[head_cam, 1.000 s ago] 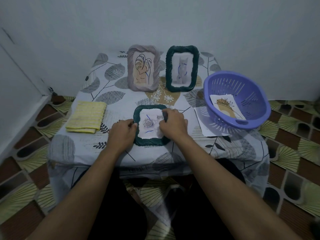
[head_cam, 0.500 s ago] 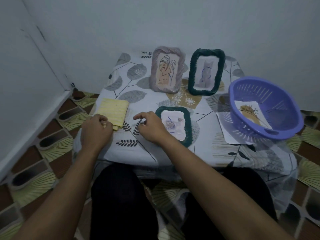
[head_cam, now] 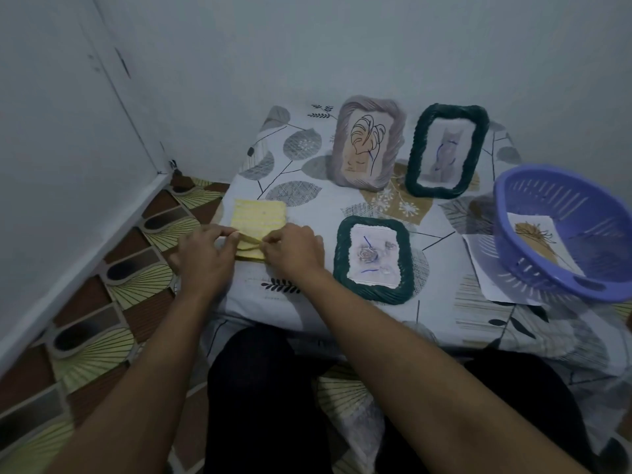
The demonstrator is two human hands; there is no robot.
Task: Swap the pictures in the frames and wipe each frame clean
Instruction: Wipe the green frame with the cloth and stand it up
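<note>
1. While your left hand (head_cam: 205,258) and right hand (head_cam: 294,254) sit side by side at the near-left part of the desk (head_cam: 307,302), both grasp the yellow cloth (head_cam: 258,217). Each hand pinches its near edge between thumb and fingertips.
2. That near edge is raised a little off the desk between your hands. The far part of the cloth lies flat, and it seems to be folded in layers, though the dim light makes that hard to confirm.
3. Just right of your right hand, a dark green frame (head_cam: 342,258) lies flat on the desk. It holds a pale picture of a rose (head_cam: 372,256), and neither hand touches it.
4. At the far side, two frames stand upright near the wall. A greyish frame (head_cam: 339,148) on the left shows a line-drawn leaf, and a second dark green frame (head_cam: 415,155) just to its right shows a faint grey figure.
5. On the right edge of the desk sits a purple basket (head_cam: 554,196) with a picture (head_cam: 533,234) inside it. The basket rests on part of a loose white sheet (head_cam: 484,265).
</note>
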